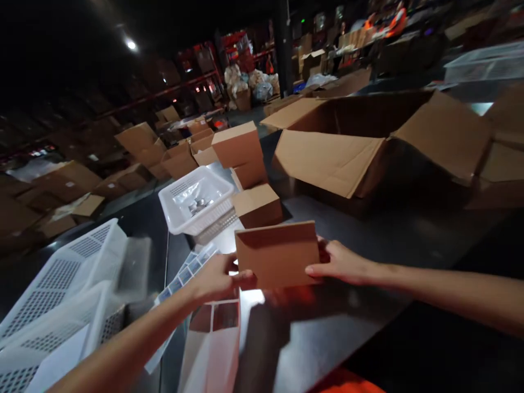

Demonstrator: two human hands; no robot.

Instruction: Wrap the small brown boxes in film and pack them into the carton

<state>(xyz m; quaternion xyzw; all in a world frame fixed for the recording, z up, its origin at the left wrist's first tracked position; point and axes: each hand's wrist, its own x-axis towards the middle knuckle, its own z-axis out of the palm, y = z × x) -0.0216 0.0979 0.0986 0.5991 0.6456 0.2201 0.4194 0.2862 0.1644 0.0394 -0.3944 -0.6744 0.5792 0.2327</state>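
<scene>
Between my hands is a small brown cardboard box (278, 256), held above the metal table with one broad side facing me. My left hand (223, 277) grips its left end, thumb on the near face. At the right end, my right hand (338, 261) pinches it with the thumb in front and the fingers behind. Just beyond stand more small cardboard boxes, one low (257, 203) and a taller stack (240, 147). Sheets of labels (186, 273) lie by my left hand, near a translucent sheet or bag (210, 344).
A white basket (196, 215) with small metallic pieces in clear plastic stands ahead. White crates (61, 273) sit at the left. A large open carton (331, 155) with spread flaps fills the back right. Cardboard boxes are piled beyond the table (319, 355), and people in orange work far off.
</scene>
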